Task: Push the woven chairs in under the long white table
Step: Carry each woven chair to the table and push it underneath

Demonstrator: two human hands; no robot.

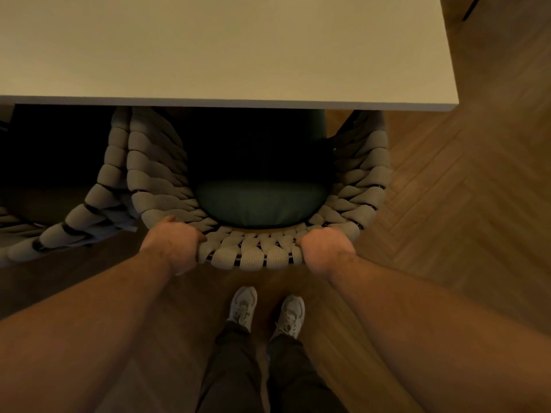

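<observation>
While both hands hold its curved back rim, the grey rope-woven chair (253, 251) stands partly under the long white flat-topped table (226, 49). The front ends of its two woven side arms pass beneath the near table edge. Its back rim and the rear half of its round dark green seat cushion (259, 204) lie outside that edge, on the person's side.

The left hand (171, 244) grips the left end of the back rim, fingers curled over the top of the weave. The right hand (326, 248) grips the right end of the same rim in like manner, knuckles up and fingers wrapped over the rope. Both forearms are bare and extended toward the chair.

A second grey rope-woven chair (89, 210) stands to the left, its near arm just beside the first chair's left arm. Whether the two touch cannot be told. Its front also runs under the table edge, and its seat is lost in shadow.

The table's right end shows, with its near right corner close to the held chair's right arm. A brown herringbone wooden floor (462, 189) lies beneath. Two pale lace-up trainers (243, 307) and dark trouser legs (238, 377) stand just behind the chair back.
</observation>
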